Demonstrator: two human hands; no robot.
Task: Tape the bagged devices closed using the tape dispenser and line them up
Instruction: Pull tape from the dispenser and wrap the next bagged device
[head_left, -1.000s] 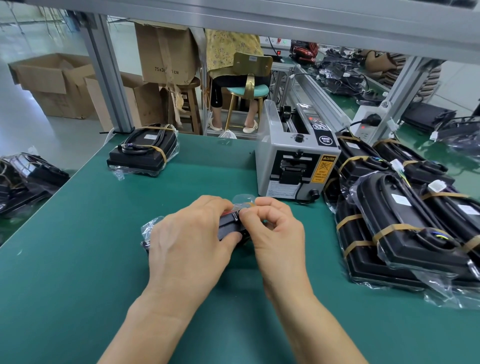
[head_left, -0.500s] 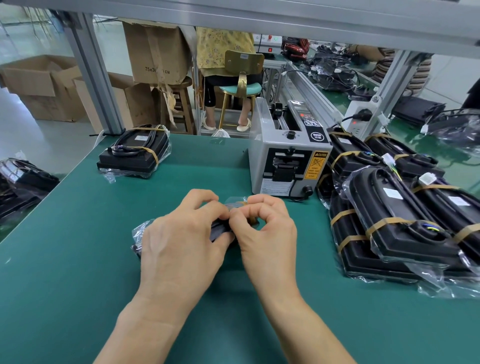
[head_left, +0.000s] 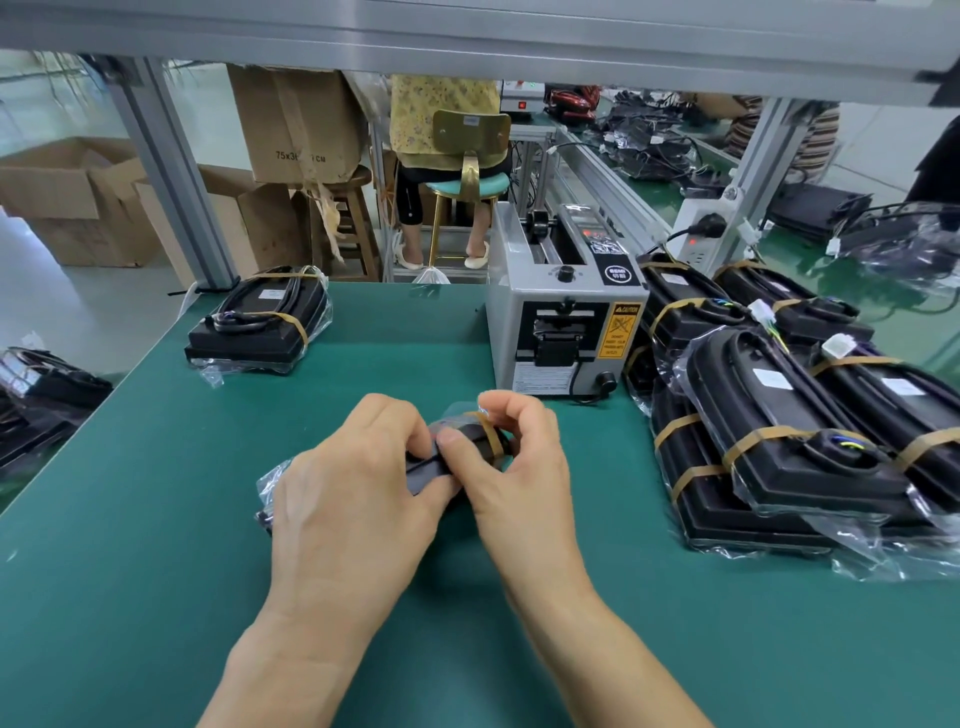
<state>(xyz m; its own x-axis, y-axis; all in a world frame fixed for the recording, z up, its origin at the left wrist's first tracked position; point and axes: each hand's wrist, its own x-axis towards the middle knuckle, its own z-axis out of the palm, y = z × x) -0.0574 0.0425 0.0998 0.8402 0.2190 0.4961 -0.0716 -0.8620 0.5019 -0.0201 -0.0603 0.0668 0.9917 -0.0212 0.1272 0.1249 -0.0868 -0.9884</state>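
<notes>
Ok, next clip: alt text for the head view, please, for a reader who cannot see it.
Two bare hands, left hand and right hand, hold a bagged black device on a green table, pressing a brown tape strip around it. A grey tape dispenser stands just behind; taped devices are piled at right, and one lies at far left.

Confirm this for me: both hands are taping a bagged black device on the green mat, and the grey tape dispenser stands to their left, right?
Not quite. The head view shows the grey tape dispenser beyond the hands and slightly right, not left. The left hand and right hand do hold the bagged black device on the green mat.
</notes>
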